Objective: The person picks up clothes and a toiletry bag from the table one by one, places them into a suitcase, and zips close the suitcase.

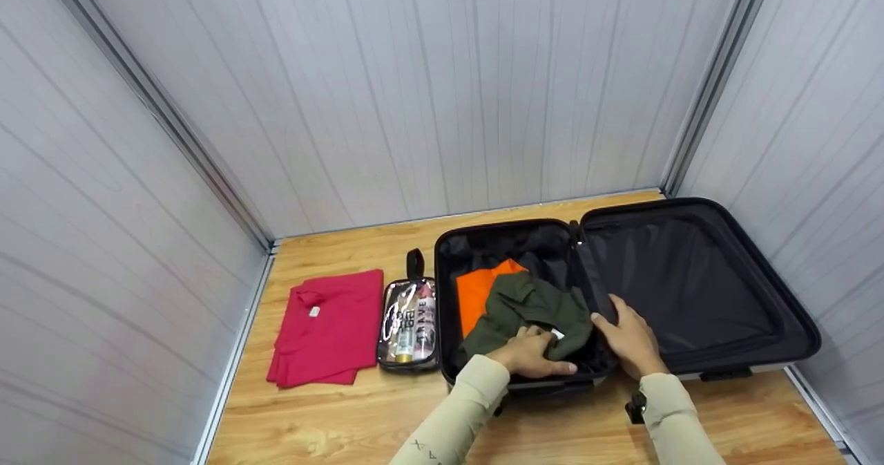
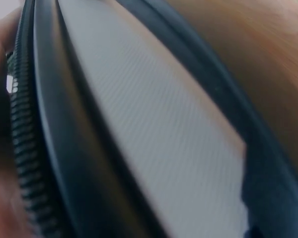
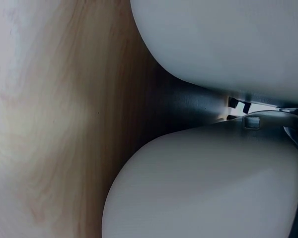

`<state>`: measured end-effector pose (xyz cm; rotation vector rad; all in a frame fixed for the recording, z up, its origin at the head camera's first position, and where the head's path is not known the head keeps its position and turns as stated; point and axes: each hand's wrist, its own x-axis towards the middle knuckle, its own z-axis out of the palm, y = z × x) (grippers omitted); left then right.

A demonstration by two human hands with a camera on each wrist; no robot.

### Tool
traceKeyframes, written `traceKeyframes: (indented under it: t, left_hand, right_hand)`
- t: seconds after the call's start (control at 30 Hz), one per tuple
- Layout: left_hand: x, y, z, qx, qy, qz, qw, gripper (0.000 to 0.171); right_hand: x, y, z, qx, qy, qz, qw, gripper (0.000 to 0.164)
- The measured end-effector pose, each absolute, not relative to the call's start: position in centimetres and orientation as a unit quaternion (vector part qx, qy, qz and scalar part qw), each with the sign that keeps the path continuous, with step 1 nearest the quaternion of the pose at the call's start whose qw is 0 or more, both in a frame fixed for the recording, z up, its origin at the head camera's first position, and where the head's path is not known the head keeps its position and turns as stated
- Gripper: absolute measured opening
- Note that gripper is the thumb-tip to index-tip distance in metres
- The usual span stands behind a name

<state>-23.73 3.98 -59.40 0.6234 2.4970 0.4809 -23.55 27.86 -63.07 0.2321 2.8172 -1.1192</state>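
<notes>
A dark green garment lies bunched in the left half of an open black-lined suitcase, overlapping a folded orange garment. My left hand rests on the green garment's near edge, its thumb stretched to the right over the suitcase's front rim. At the middle, beside the hinge side, my right hand holds the dark inner flap between thumb and fingers. Up close, the left wrist view has the zipper teeth and pale shell side, with a blurred bit of hand at the left.
Left of the suitcase stands a clear toiletry bag with bottles inside and a black loop. A folded red garment lies farther left on the wooden floor. Pale panel walls close in the back and both sides.
</notes>
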Motion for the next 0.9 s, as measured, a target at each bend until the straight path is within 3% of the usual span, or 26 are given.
traceKeyframes:
  t: [0.17,0.37,0.67,0.9]
  left_hand:
    - [-24.1,3.8,-59.3,0.169,0.916,0.244,0.271,0.085]
    - [-24.8,3.6,-59.3,0.121,0.904,0.332,0.239,0.081]
    - [-25.5,4.0,-59.5,0.208,0.896,0.327,0.215,0.064]
    - [-25.2,4.2,-59.7,0.228,0.898,0.293,0.235,0.072]
  right_hand:
    - [-23.5,27.7,-63.1,0.075,0.925,-0.368,0.051,0.077]
    - [-23.6,27.8,-63.1,0.075,0.926,-0.367,0.05,0.077]
    - [-23.6,27.8,-63.2,0.07,0.927,-0.366,0.046,0.077]
    - [-23.7,27.8,-63.2,0.075,0.924,-0.371,0.052,0.076]
